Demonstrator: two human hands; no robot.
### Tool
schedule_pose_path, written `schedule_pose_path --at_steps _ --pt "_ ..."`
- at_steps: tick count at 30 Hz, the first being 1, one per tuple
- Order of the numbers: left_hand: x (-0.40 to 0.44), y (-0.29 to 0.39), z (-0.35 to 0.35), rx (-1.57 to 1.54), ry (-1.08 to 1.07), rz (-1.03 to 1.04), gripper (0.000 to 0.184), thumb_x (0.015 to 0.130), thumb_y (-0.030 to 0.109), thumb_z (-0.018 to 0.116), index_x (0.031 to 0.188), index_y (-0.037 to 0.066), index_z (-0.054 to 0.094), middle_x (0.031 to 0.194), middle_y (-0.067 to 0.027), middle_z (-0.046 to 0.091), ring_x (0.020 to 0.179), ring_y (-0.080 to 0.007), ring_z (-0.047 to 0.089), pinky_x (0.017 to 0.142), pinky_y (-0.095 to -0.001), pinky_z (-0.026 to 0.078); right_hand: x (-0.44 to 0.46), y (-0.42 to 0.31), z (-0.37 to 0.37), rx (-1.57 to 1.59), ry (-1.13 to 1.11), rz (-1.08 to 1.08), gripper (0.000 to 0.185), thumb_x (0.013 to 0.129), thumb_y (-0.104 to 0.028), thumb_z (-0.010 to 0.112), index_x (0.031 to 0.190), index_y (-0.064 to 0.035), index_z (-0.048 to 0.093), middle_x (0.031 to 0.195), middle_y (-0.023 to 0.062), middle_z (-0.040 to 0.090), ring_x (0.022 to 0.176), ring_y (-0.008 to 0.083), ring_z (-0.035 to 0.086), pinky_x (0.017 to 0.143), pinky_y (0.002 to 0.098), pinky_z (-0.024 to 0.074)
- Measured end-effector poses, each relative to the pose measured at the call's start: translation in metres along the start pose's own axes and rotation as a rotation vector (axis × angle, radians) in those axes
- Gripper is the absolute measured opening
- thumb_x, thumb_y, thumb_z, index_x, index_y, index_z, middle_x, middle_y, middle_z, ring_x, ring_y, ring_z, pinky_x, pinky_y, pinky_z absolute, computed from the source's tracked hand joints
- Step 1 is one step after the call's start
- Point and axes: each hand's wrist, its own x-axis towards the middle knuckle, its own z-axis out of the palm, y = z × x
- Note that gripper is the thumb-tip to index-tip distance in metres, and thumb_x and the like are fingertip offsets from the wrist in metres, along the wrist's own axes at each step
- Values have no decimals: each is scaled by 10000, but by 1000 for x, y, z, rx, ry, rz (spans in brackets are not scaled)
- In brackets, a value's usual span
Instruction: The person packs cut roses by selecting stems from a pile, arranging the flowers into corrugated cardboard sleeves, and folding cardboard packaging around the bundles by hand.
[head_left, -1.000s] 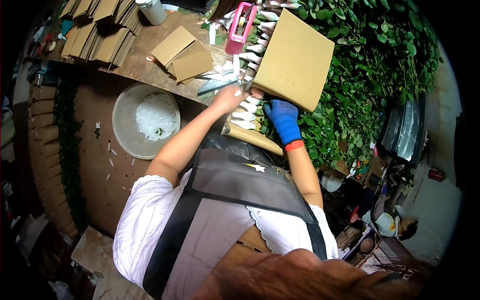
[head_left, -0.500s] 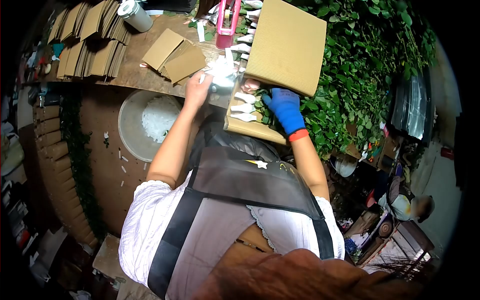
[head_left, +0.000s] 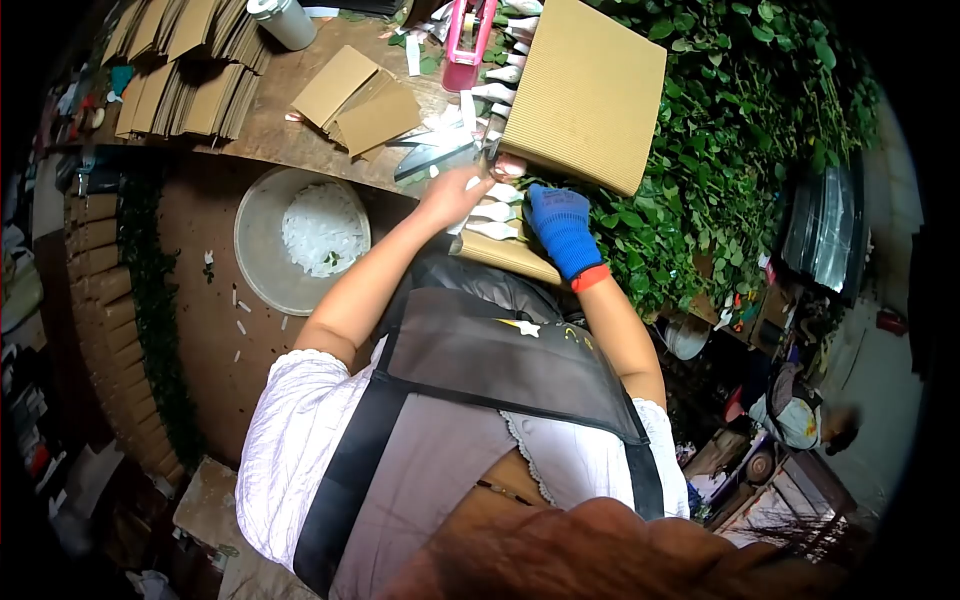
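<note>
My left hand, bare, reaches across the table edge with its fingers closed by a pale pink rose bud; what its fingertips pinch is too small to make out. My right hand wears a blue glove with an orange cuff. Its fingers are curled down at the leafy stems beside the white-wrapped buds, and what they grip is hidden. Below these buds lies a corrugated cardboard sheet. A larger cardboard piece covers another row of wrapped buds just beyond.
A pink tape dispenser stands behind a shiny blade-like piece. Loose cardboard, cardboard stacks and a white bottle lie leftward. Below is a tub with white pieces. Foliage fills the right; another person is behind.
My left hand has moved right and slightly down, from the shiny items on the table to the wrapped buds. The gloved right hand has shifted slightly left and stays at the stems.
</note>
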Motion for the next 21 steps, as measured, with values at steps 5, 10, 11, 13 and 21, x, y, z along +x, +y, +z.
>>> schedule_pose_path --at_steps 5,10,11,13,21 --pt "-2 -33 -15 -232 248 -88 286 957 300 600 880 28 645 767 -94 662 715 -173 608 674 -336 480 -2 4 3 23 26 0 243 913 -305 547 960 -112 687 927 157 725 860 333 706 724 474 538" --pt "-28 -12 -65 -217 -23 -141 258 869 218 705 746 30 576 715 -44 629 720 -101 601 650 -294 473 -36 -7 -43 87 -32 17 300 914 -399 567 962 -122 674 905 152 719 841 317 704 713 463 541" --pt "-32 -7 -56 -87 1 -64 298 860 272 727 751 36 581 716 -68 635 718 -129 614 655 -310 479 -39 -10 -51 99 -64 12 303 914 -404 571 959 -123 674 908 150 719 841 313 704 711 462 541" --pt "-32 1 -37 61 -22 80 378 846 378 753 769 42 597 708 -105 630 704 -180 619 663 -339 487 -36 -13 -43 89 -105 -39 289 903 -372 597 983 -109 688 939 146 726 864 307 711 717 462 545" --pt "-26 -11 -25 -105 -73 0 312 944 341 641 869 39 641 697 -83 608 652 -186 562 659 -344 474 -6 -22 -8 66 -71 -61 276 917 -298 573 1038 -84 698 979 153 731 913 318 712 756 439 555"
